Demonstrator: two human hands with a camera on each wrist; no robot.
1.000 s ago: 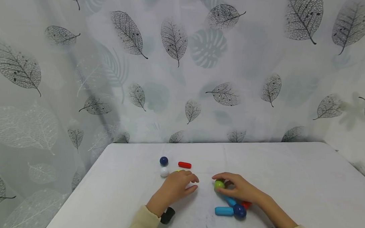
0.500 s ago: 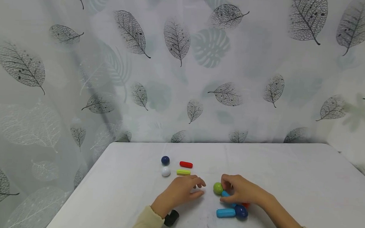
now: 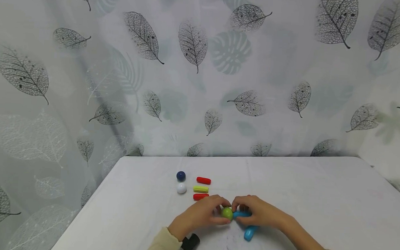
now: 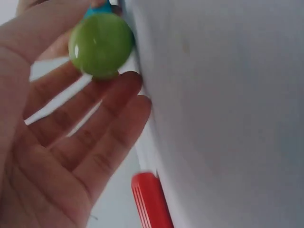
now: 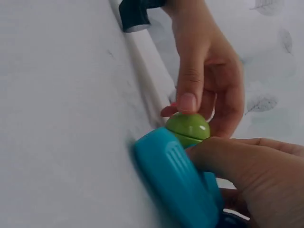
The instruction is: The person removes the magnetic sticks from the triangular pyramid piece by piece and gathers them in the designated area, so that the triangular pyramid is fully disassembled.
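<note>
Left hand [image 3: 200, 213] now pinches the green ball [image 3: 227, 213], which sat apart from it half a second ago. Ball's shifted left, between both hands, at the tip of the blue rod [image 3: 241, 214] the right hand [image 3: 264, 212] pinches; second blue rod [image 3: 250, 233] now points toward the person.

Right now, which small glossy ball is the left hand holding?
The glossy green ball, pinched by the left hand; the white ball and the farthest dark-blue ball lie untouched.

Lime-green ball [image 3: 227, 213], bright-blue sticks [image 3: 250, 233], red sticks [image 3: 203, 180], yellow stick [image 3: 201, 189], navy ball [image 3: 181, 176], white ball [image 3: 181, 188], black-leaf-patterned grey backdrop [image 3: 188, 84]
</note>
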